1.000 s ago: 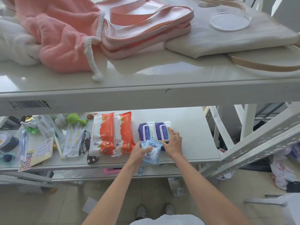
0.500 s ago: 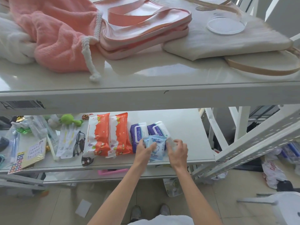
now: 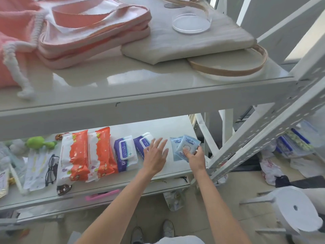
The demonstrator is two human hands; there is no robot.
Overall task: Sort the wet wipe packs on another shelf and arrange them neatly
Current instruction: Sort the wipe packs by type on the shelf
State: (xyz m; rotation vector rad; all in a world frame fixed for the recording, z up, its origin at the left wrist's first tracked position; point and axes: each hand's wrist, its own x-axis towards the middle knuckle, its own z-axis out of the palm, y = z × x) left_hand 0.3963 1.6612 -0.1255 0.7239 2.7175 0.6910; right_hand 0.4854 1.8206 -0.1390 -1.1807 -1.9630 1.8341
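On the lower shelf lie two orange-and-white wipe packs side by side, then two purple packs. My left hand is spread with straight fingers over the right purple pack. At the shelf's right end my right hand pinches the lower edge of a small light-blue wipe pack, which overlaps a second light-blue pack lying flat.
Glasses, a green toy and small packets crowd the shelf's left part. The top shelf holds pink bags and a beige tote. A slanted perforated white beam stands right of the shelf. A white stool is on the floor.
The light-blue packs moved from in front of the purple packs to the shelf's right end in my right hand. My left hand let go and now spreads over the right purple pack.
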